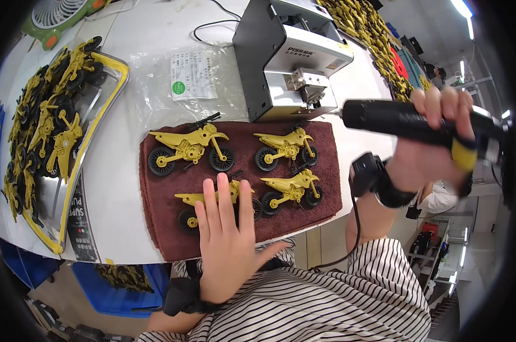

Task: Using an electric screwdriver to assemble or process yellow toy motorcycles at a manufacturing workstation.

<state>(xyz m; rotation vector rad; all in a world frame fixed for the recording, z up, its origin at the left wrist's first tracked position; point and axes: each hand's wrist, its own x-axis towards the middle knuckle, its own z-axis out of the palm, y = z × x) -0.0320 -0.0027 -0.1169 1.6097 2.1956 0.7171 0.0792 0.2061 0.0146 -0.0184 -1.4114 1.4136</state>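
My left hand (228,245) lies with its fingers spread over a yellow toy motorcycle (188,199), hiding much of it. Three more yellow toy motorcycles with black wheels surround it: one at the upper left (192,145), one at the upper right (283,147) and one at the lower right (292,187). All rest on their sides on a folded maroon cloth (155,231). Raised at the right, my right hand (431,151) is closed around a black electric screwdriver (377,117), whose thin tip points left toward a boxy metal machine.
The grey and black screw-feeding machine (280,62) stands behind the cloth. A clear plastic bag (149,85) lies beside it. At left, a yellow-edged tray (114,85) is heaped with toy motorcycles. Blue bins (92,296) stand below the table edge; a green fan (52,17) sits at the far left.
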